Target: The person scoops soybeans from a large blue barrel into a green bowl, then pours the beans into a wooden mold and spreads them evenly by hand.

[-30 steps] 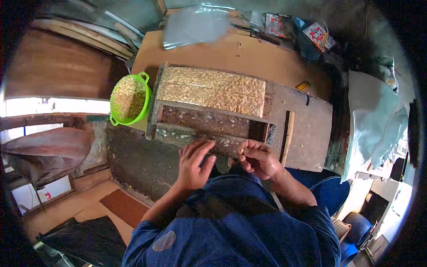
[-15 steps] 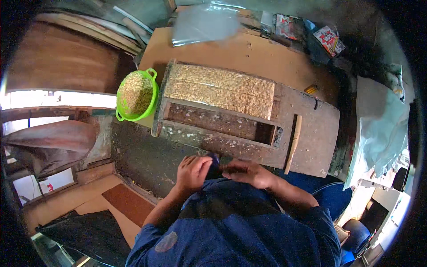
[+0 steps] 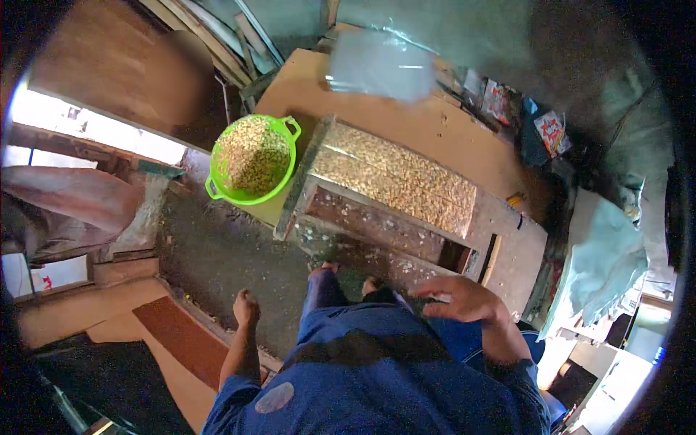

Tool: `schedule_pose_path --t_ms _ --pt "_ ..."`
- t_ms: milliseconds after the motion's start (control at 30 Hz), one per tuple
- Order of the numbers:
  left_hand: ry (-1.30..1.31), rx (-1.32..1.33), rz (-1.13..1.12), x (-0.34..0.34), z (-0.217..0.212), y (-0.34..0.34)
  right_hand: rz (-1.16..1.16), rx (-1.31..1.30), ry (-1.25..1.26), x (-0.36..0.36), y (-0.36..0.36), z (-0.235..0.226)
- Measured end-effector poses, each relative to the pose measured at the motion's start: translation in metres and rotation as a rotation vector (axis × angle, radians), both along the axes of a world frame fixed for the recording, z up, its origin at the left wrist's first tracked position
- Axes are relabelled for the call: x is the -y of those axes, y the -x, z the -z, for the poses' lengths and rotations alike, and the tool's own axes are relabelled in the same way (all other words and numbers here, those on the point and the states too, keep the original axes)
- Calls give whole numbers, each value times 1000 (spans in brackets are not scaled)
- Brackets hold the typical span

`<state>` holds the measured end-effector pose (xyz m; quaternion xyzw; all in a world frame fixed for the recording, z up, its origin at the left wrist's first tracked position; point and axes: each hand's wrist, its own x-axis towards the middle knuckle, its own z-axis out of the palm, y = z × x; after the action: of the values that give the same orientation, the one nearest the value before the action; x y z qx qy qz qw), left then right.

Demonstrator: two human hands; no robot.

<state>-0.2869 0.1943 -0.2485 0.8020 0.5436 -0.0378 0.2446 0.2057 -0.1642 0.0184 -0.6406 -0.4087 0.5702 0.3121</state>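
Observation:
My right hand [image 3: 460,297] hovers by the near edge of a worn wooden bench [image 3: 525,254], fingers stretched and nothing in them. A wooden stick [image 3: 491,261] lies on the bench just beyond it. Low at my left side hangs my left hand [image 3: 246,308], away from everything; its fingers are too foreshortened to make out. In the bench's frame lies a flat slab of pale, lumpy pieces [image 3: 395,174], with lines across its shiny top. Nearer me runs a long dark trough [image 3: 370,221]. A bright green colander [image 3: 291,163] at the bench's left end holds similar loose pieces [image 3: 250,156].
Clear plastic sheets [image 3: 380,65] lie on the brown board [image 3: 297,83] behind the bench. A small yellow object [image 3: 515,199] is at the bench's far right. Pale plastic sheeting [image 3: 598,254] hangs on the right. My feet [image 3: 326,270] stand on the dark floor [image 3: 210,246].
My hands have come apart from in front of my body: the left dropped out to the left, the right moved right to the bench edge. The view has turned and shifted.

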Motion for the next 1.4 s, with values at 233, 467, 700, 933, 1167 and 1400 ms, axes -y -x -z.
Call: schedule_pose_path --t_ms 233,467,700,933,1167,1400 --pt "-200 145 326 -3 27 0 401 831 -165 -137 -96 10" --pt "559 248 -200 -26 31 6 574 1203 -167 -279 -244 130" --pt "483 56 -163 -36 67 96 589 1215 42 -327 -287 196" --pt "633 86 -376 -25 93 124 663 1121 212 -352 -284 155" --pt "782 140 -355 -70 32 7 466 1493 27 -345 -310 63" --pt "483 35 -34 -106 33 -7 563 1606 -242 -363 -295 -55"
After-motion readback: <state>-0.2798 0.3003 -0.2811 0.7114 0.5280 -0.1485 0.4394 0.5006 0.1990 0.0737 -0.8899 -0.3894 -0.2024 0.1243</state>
